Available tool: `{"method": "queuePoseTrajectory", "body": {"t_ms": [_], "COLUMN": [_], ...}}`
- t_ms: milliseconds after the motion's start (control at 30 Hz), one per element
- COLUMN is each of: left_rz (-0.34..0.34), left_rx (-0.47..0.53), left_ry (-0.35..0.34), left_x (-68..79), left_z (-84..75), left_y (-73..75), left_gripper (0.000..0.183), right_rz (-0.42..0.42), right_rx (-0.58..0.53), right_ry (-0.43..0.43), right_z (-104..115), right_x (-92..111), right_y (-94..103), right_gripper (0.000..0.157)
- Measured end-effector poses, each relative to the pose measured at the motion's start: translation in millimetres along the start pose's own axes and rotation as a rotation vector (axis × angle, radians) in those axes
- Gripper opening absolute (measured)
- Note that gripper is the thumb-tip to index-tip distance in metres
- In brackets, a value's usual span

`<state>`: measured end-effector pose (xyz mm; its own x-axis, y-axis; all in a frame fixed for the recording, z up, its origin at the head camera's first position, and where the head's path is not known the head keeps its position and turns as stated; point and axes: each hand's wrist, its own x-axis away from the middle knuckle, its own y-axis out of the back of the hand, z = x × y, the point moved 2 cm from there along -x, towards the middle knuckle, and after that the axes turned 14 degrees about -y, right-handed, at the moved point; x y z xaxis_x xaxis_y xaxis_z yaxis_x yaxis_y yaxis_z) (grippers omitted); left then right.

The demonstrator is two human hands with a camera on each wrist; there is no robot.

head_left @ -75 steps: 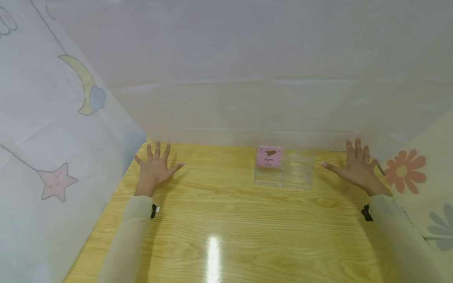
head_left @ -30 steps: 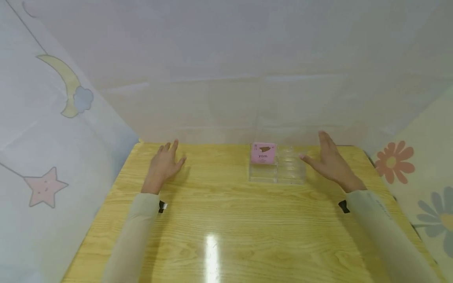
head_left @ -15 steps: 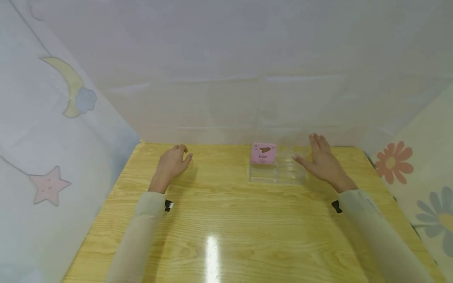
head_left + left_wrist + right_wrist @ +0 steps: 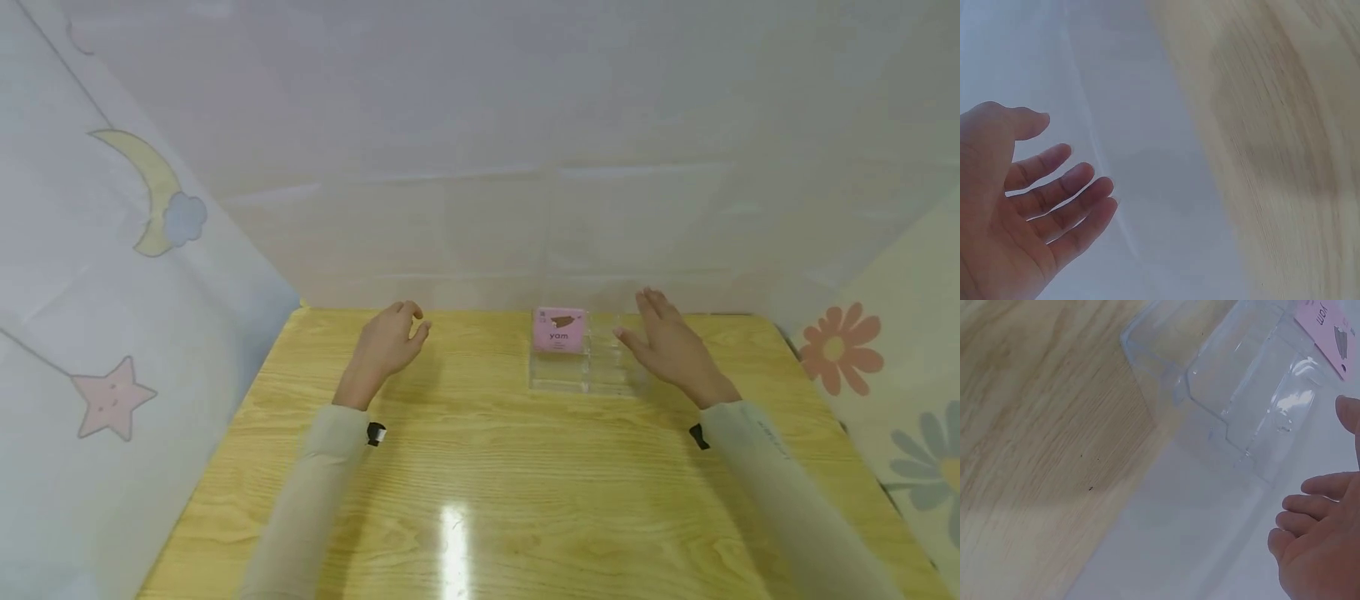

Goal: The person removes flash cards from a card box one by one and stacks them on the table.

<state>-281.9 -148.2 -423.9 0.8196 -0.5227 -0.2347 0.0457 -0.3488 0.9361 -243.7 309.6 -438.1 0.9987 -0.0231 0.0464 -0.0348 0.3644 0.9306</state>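
A clear plastic rack (image 4: pixel 560 385) with stepped compartments stands at the table's far edge, right of centre. In its back left part sits a pink card (image 4: pixel 558 330) printed "yam" with a brown picture. My right hand (image 4: pixel 672 346) is raised just right of the rack, fingers extended, thumb pointing toward it; in the right wrist view the rack's stepped side (image 4: pixel 1222 387) lies beside the fingers. Left of the rack, some way off, my left hand (image 4: pixel 385 346) hovers with its fingers loosely bent. Neither hand holds anything.
The wooden table (image 4: pixel 487 467) runs back to a pale sheet wall (image 4: pixel 450 217). Decorated sheets flank both sides, one with a moon (image 4: pixel 150 187) and star (image 4: pixel 116 398), the other with a flower (image 4: pixel 842 348). Light glares off the tabletop.
Both hands have come inward from the table's sides, the right one up beside the rack. The spread fingers have drawn together, and the left ones now bend. Rack and card stay put.
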Motion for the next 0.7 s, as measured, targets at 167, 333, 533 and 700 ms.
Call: {"method": "queuePoseTrajectory", "body": {"t_ms": [167,333,533,700], "left_rz": [0.005,0.007,-0.018,-0.049], "left_rx": [-0.004,-0.032,-0.045,-0.031], "left_ry": [-0.006,-0.047,-0.112,-0.147], "left_x": [-5.4,-10.1,-17.1,-23.0], "left_z": [-8.1,-18.1,-33.1,-42.5], "left_y": [-0.9,-5.0,-10.8,-15.0], "left_gripper": [0.047,0.049,0.043,0.039], "right_rz": [-0.018,-0.03,-0.032,-0.063], "right_rx": [0.042,0.076,0.133,0.148], "right_ry": [0.027,0.042,0.031,0.036], "right_z": [8.5,16.9,23.0,23.0], "right_x": [-5.3,-10.4,-11.1,-10.8], "right_y": [-5.0,-12.6,-20.0,-26.2], "right_gripper": [0.09,0.088,0.084,0.08]}}
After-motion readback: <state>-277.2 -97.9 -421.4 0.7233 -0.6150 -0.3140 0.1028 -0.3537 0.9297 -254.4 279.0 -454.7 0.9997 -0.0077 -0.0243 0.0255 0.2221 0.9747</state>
